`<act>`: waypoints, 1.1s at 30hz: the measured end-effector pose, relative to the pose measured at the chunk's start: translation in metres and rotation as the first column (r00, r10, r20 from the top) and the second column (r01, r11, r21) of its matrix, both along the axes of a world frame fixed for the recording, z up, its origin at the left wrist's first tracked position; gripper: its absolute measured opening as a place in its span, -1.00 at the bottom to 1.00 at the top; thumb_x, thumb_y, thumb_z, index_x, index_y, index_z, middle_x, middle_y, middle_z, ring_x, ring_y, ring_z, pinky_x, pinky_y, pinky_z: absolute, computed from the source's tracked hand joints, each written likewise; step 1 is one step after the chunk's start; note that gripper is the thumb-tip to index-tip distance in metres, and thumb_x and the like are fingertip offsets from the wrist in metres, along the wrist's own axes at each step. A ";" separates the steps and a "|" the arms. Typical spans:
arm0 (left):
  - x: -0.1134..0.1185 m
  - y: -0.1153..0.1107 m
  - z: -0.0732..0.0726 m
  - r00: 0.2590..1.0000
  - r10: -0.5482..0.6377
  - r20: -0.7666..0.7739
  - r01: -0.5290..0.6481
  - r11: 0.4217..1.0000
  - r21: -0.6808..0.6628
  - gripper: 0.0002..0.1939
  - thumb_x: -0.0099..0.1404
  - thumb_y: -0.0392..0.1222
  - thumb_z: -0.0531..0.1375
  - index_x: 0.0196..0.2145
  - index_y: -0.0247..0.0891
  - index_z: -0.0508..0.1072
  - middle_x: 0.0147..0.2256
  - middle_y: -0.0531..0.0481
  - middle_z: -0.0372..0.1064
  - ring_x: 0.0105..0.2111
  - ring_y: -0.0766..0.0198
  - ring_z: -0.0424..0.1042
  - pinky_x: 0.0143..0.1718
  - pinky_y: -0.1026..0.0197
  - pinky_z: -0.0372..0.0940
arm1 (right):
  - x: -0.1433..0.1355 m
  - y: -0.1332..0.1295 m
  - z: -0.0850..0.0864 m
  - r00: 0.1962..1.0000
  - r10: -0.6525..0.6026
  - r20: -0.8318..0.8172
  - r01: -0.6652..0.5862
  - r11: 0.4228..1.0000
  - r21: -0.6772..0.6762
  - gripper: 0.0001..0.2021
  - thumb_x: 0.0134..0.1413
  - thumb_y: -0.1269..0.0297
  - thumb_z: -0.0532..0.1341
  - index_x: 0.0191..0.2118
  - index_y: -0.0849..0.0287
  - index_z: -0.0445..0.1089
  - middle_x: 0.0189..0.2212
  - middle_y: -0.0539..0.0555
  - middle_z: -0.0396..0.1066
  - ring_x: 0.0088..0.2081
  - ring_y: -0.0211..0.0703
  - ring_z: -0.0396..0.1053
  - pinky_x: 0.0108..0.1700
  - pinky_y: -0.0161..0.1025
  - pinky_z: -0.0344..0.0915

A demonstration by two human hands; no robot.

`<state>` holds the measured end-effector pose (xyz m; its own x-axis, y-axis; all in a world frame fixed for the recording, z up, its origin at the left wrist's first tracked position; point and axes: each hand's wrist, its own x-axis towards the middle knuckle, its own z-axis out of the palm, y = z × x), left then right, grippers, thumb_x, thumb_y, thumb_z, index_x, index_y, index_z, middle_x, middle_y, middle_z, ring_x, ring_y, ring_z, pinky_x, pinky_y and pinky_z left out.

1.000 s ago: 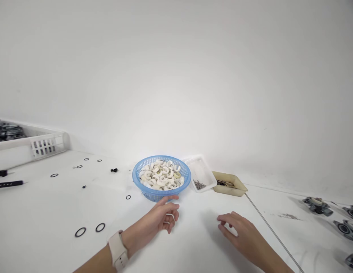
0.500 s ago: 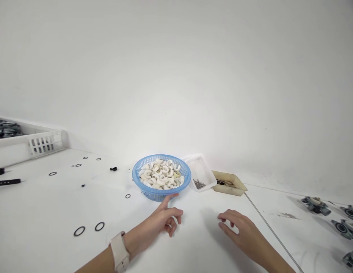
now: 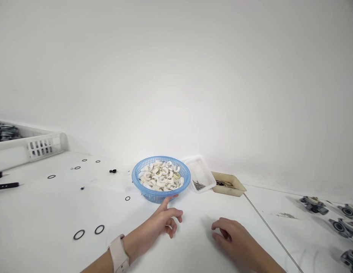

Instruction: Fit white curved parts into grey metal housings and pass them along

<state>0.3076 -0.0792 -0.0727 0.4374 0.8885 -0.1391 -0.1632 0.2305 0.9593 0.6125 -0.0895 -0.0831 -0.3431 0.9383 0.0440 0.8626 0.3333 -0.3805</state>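
My left hand (image 3: 159, 223), with a pale watch band at the wrist, reaches to a round blue plastic basket (image 3: 157, 193). Its stretched index finger is at the basket's front side, under the rim; the other fingers curl loosely around nothing. White C-shaped pieces (image 3: 162, 175) fill the basket. To the right, my right hand (image 3: 236, 240) hovers low by the white tabletop, fingers bent and a gap showing between thumb and index finger. Nothing shows in it. Behind the hands, a white tray (image 3: 201, 170) with thin metal pins (image 3: 198, 185) leans beside the basket.
A beige bin (image 3: 230, 190) holds slim metal parts, and a thin rod (image 3: 271, 229) runs from it toward me. Grey mechanical parts (image 3: 314, 204) stand at right. Black rings (image 3: 99, 229) lie at left, before a white crate (image 3: 11, 158). A wall rises behind.
My right hand has moved left and lower, toward me, its fingers curling a little more. My left hand stays at the basket. The whole view has shifted slightly.
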 end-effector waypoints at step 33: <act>0.002 0.006 0.003 0.997 -0.077 -0.010 0.078 0.996 0.043 -0.73 0.30 -0.02 0.26 -0.20 -0.30 0.49 -0.38 -0.01 0.36 -0.50 0.35 0.28 -0.41 0.27 0.20 | -0.014 -0.010 0.008 0.999 0.042 -0.004 -0.042 0.999 0.015 -0.75 0.31 0.16 0.07 -0.21 0.00 0.52 -0.38 -0.03 0.48 -0.34 -0.13 0.38 -0.27 -0.24 0.22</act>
